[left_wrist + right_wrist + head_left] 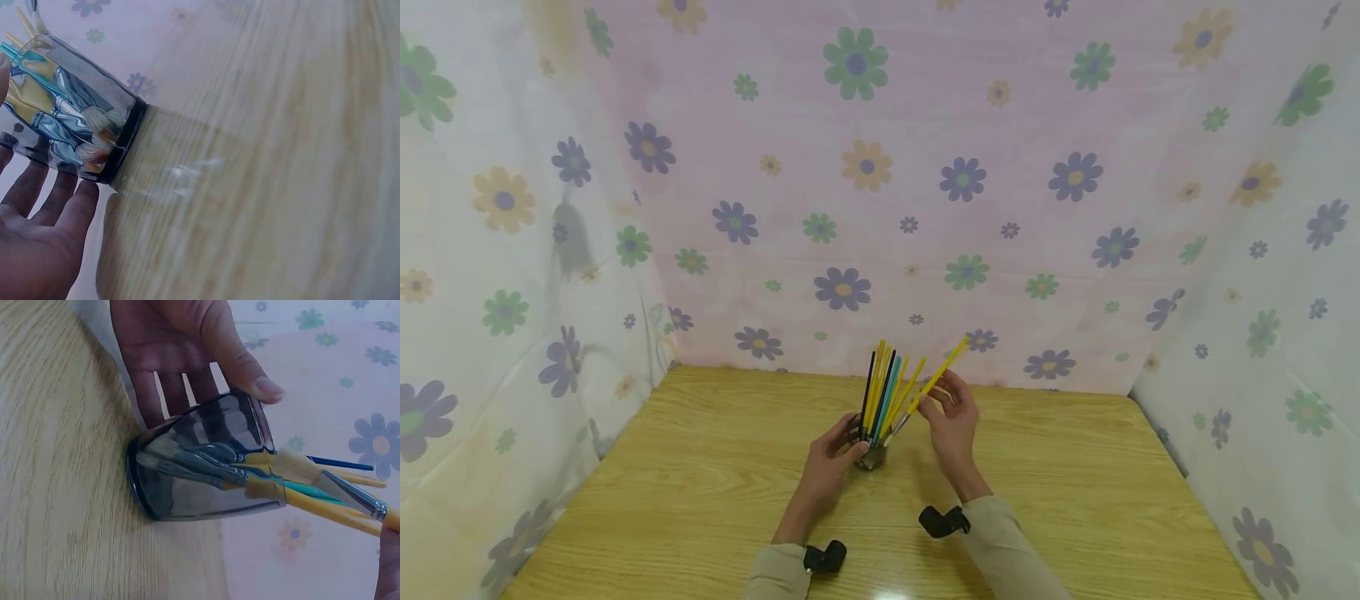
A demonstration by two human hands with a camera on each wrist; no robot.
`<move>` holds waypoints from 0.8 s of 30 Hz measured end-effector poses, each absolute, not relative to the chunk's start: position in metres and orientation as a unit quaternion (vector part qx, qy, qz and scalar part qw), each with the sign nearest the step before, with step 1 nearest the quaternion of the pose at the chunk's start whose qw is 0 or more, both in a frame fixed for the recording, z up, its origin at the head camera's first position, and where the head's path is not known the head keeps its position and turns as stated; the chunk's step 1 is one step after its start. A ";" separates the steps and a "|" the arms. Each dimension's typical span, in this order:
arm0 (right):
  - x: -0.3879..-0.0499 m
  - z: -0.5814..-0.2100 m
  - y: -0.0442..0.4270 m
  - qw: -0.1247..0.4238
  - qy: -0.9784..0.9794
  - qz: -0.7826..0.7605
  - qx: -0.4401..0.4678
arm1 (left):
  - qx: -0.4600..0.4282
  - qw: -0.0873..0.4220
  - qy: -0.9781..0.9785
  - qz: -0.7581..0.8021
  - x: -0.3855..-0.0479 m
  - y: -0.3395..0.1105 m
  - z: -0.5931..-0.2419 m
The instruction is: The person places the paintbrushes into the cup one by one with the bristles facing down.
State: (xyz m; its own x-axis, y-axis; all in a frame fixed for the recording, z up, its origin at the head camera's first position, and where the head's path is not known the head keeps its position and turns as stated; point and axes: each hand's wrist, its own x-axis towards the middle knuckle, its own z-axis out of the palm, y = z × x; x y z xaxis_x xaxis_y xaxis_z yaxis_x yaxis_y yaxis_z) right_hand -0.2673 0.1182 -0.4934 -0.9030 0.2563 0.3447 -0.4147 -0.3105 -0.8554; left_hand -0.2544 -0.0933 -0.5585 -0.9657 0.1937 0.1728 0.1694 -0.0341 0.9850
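Observation:
A smoky see-through cup [872, 458] stands on the table, with my left hand [829, 462] gripping its side. Inside are several paintbrushes [59, 131], bristles down, their yellow, teal and dark handles fanning out above the rim. My right hand [953, 417] pinches another paintbrush [944, 368] by its yellow handle, tilted up to the right. In the right wrist view, the pale bristles [297, 467] of this brush are at the cup's mouth; whether they touch the rim I cannot tell. Only a bit of the right fingers [389, 569] shows there.
The wood-grain table [715, 483] spreads out on both sides of the cup. A flower-printed sheet [910, 192] hangs behind it and along both sides. Each forearm wears a beige sleeve and a black wrist camera [826, 557].

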 end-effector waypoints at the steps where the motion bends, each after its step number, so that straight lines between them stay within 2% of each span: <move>1: -0.269 -0.493 0.116 0.210 -0.550 0.805 0.074 | 0.129 0.009 0.694 0.708 -0.255 -0.093 -0.558; 8: -0.272 -0.491 0.107 0.215 -0.564 0.794 0.079 | 0.118 0.014 0.689 0.715 -0.254 -0.092 -0.557; 24: -0.278 -0.514 0.094 0.205 -0.622 0.754 0.048 | 0.125 0.007 0.689 0.714 -0.255 -0.093 -0.559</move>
State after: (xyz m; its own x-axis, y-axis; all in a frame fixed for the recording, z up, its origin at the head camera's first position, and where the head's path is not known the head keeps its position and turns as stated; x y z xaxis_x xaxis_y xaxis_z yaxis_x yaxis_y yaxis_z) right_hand -0.2782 0.0942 -0.5135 -0.9112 0.2502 0.3273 -0.3691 -0.1431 -0.9183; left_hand -0.2548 -0.0933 -0.5588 -0.9686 0.1830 0.1684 0.1616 -0.0515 0.9855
